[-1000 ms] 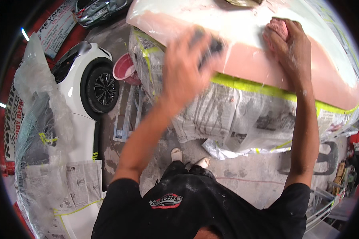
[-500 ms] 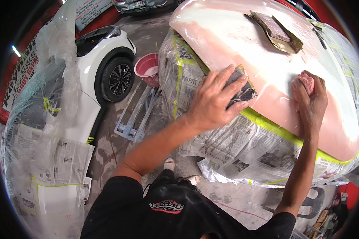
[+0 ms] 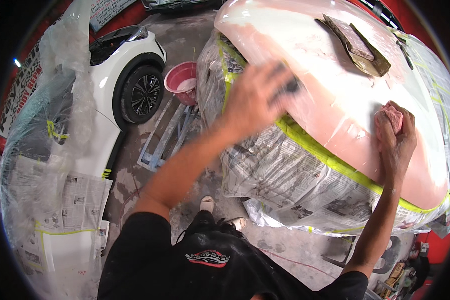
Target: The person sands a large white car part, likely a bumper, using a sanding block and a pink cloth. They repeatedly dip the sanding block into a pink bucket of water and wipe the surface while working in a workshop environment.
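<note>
A car hood (image 3: 335, 105), white with patches of pink filler, has a wet shine. My left hand (image 3: 252, 97), smeared by motion, grips a dark sandpaper-wrapped sanding block (image 3: 291, 86) at the hood's near left edge. Pressed to the hood farther right, my right hand (image 3: 401, 137) is closed around a wadded pink sponge or cloth (image 3: 392, 118); which one I cannot tell. Beyond my hands, a brownish-pink block (image 3: 356, 41) lies on a folded, curling sheet of sandpaper (image 3: 377, 66) on the hood.
Newspaper and plastic masking (image 3: 285, 175) with yellow-green tape (image 3: 330, 159) skirt the hood. To the left stand a red bucket (image 3: 181, 82) of cloudy liquid, a metal frame (image 3: 167, 132) on the floor and a white car (image 3: 102, 100) partly draped in plastic.
My left hand has swept left and away from me along the hood's edge with the sanding block. The right hand stays pressed on the hood with the pink wad. The view has shifted slightly.
</note>
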Action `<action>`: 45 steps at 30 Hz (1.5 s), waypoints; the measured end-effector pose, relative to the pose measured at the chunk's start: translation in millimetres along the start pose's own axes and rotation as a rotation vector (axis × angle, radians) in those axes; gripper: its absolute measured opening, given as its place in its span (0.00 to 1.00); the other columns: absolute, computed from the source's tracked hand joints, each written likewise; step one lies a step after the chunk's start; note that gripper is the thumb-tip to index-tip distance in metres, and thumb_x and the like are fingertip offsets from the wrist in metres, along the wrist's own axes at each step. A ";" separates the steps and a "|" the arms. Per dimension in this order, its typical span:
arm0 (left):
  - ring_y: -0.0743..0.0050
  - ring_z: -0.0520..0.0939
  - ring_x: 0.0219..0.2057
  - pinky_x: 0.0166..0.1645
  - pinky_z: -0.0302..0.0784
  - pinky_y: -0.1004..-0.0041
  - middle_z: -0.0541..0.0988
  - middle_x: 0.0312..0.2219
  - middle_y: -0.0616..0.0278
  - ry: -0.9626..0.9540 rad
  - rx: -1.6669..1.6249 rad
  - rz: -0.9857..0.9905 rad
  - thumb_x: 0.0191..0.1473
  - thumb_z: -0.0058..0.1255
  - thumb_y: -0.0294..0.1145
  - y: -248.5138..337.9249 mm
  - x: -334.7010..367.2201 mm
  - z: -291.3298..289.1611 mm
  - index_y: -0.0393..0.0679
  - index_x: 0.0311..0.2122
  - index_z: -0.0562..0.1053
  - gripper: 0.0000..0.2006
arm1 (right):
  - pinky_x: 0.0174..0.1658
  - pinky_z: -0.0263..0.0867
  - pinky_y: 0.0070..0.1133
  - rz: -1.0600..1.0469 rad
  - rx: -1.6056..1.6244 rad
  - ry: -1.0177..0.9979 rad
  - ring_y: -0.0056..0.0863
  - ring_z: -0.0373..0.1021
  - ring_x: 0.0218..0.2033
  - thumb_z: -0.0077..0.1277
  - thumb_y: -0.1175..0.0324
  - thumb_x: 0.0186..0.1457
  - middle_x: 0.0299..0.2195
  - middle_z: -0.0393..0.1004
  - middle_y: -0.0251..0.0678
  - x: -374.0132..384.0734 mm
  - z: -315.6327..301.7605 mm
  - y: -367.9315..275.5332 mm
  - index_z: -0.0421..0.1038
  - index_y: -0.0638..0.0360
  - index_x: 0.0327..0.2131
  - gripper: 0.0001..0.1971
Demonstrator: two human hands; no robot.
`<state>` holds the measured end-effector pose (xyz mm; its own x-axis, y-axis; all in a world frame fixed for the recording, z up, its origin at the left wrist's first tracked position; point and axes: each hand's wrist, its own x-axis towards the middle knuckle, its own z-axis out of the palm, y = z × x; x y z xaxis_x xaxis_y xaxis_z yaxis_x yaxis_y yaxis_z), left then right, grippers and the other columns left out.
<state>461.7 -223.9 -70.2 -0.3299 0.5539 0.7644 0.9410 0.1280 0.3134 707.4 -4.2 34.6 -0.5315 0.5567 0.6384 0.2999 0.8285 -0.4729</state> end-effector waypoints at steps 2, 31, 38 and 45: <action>0.48 0.77 0.57 0.64 0.70 0.57 0.79 0.56 0.48 -0.020 -0.008 -0.119 0.56 0.60 0.53 -74.5 54.7 2.0 0.44 0.55 0.79 0.28 | 0.53 0.68 0.25 0.006 0.032 0.005 0.31 0.74 0.47 0.60 0.68 0.56 0.46 0.76 0.40 4.2 1.2 -4.9 0.78 0.67 0.46 0.17; 0.45 0.76 0.54 0.60 0.71 0.50 0.77 0.54 0.43 0.240 -0.003 -0.297 0.60 0.56 0.50 -146.4 46.2 18.7 0.42 0.55 0.78 0.25 | 0.55 0.69 0.22 0.099 0.095 -0.069 0.26 0.72 0.50 0.60 0.68 0.61 0.50 0.74 0.39 9.3 4.1 5.6 0.76 0.68 0.50 0.17; 0.44 0.74 0.57 0.62 0.68 0.43 0.72 0.60 0.42 0.177 -0.056 -0.110 0.63 0.52 0.56 -11.4 -30.8 19.7 0.42 0.58 0.75 0.29 | 0.54 0.69 0.21 0.027 0.032 -0.044 0.24 0.72 0.50 0.59 0.69 0.63 0.51 0.75 0.39 3.0 0.1 12.5 0.75 0.68 0.50 0.16; 0.45 0.76 0.53 0.61 0.70 0.53 0.78 0.55 0.47 0.238 0.081 -0.330 0.59 0.57 0.53 -176.3 59.9 17.3 0.44 0.56 0.77 0.27 | 0.56 0.69 0.23 0.030 0.060 -0.074 0.26 0.72 0.51 0.58 0.69 0.63 0.51 0.75 0.39 7.4 5.8 3.1 0.75 0.68 0.50 0.16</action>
<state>277.4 -199.1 -89.4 -0.6142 0.2679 0.7423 0.7815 0.3368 0.5251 699.8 2.1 34.3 -0.5807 0.5732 0.5781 0.2692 0.8054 -0.5281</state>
